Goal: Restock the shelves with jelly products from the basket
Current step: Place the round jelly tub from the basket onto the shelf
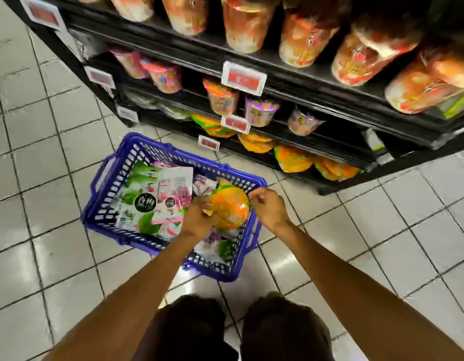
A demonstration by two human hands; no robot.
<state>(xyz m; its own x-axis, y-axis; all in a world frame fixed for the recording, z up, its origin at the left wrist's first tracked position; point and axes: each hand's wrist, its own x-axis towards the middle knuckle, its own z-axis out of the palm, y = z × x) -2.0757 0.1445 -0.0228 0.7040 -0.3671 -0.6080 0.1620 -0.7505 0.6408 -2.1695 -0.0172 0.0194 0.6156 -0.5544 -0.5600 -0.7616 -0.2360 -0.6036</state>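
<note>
A blue plastic basket (106,204) sits on the tiled floor in front of the black shelves (317,100). Inside lie several jelly packs, green-and-white ones (137,186) and a pink one (175,194). Above the basket's right half is an orange jelly bag (231,207). My left hand (197,220) grips its left side. My right hand (268,208) pinches its upper right edge. Matching orange bags (293,158) line the lowest shelf.
Upper shelves carry rows of jelly cups and tubs (304,43), with red price tags (243,78) on the shelf edges. Purple and pink cups (261,112) stand on the middle shelf. My dark trouser legs (236,329) are at the bottom, on pale floor tiles (43,152).
</note>
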